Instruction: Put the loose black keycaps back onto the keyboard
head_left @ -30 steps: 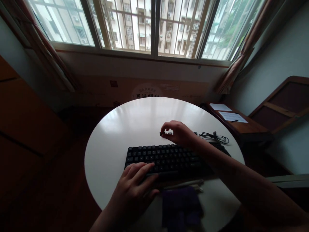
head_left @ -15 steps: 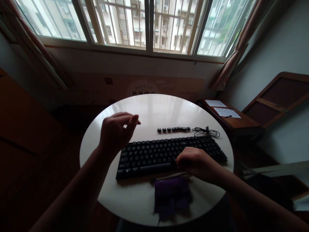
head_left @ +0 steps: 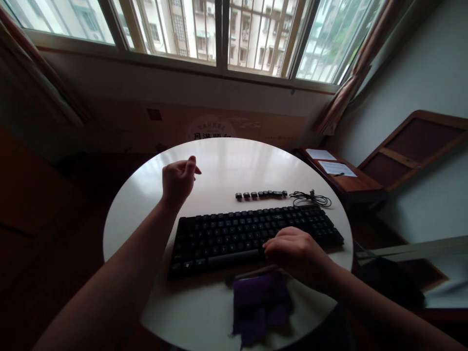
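A black keyboard [head_left: 223, 237] lies on the white round table [head_left: 135, 219]. My right hand [head_left: 292, 246] rests at its front edge, right of the space bar, fingers curled and closed; what they hold, if anything, is hidden. My left hand [head_left: 178, 180] is raised beyond the keyboard's left back corner, thumb pressed to bent fingers; anything in that pinch is too small to make out. Behind the keyboard, several loose black keycaps [head_left: 261, 194] stand in a row, beside the bundled cable [head_left: 310, 198]. A purple cloth [head_left: 260, 302] lies in front, with a thin stick-like item [head_left: 252, 273] along its top edge.
At the right stands a low wooden table [head_left: 345, 183] with paper sheets [head_left: 334, 168] and a pen [head_left: 339, 174] on it. A folded wooden piece [head_left: 420, 144] leans on the wall there. Windows [head_left: 219, 36] and curtains are beyond the table.
My left hand has moved away and slightly left, off the keyboard's back corner, still pinched. My right hand stays at the keyboard's front edge, its fingers slightly shifted. The view has tilted a little.
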`<state>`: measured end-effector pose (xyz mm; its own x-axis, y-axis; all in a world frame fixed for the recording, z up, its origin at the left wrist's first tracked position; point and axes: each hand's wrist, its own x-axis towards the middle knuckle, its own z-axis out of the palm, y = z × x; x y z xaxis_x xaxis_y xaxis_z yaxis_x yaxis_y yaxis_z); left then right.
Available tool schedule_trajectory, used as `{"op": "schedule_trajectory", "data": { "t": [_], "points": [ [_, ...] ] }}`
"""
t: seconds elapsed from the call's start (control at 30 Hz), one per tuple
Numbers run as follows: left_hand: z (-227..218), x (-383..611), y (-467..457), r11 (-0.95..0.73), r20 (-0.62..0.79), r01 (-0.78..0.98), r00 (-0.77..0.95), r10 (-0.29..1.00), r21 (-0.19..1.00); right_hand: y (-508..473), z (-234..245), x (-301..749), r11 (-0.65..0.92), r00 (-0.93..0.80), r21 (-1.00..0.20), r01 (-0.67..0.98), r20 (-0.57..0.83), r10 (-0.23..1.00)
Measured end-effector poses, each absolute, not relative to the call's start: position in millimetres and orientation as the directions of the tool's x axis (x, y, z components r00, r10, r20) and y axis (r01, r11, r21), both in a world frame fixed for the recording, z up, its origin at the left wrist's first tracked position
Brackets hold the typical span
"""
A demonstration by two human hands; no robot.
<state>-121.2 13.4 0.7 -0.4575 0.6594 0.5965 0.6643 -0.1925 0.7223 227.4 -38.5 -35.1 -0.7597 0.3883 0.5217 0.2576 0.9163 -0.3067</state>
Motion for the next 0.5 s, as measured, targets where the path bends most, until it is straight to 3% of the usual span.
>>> {"op": "schedule_trajectory", "data": {
  "t": [0.2, 0.33, 0.5],
  "points": [
    [-7, -113, 18, -0.154, 0.559, 0.696, -0.402, 0.725, 0.702, -40, -27, 225, 0.897, -0.834, -0.228, 0.378, 0.336, 0.437],
    [-14, -109, 20, -0.164, 0.540, 0.716, -0.336, 0.772, 0.679, -49, -22, 219, 0.874, -0.819, -0.153, 0.461, 0.307, 0.485],
    [-14, -113, 20, -0.133, 0.518, 0.707, -0.363, 0.775, 0.695, -57, -21, 218, 0.798, -0.755, -0.182, 0.574, 0.258, 0.603]
  ]
}}
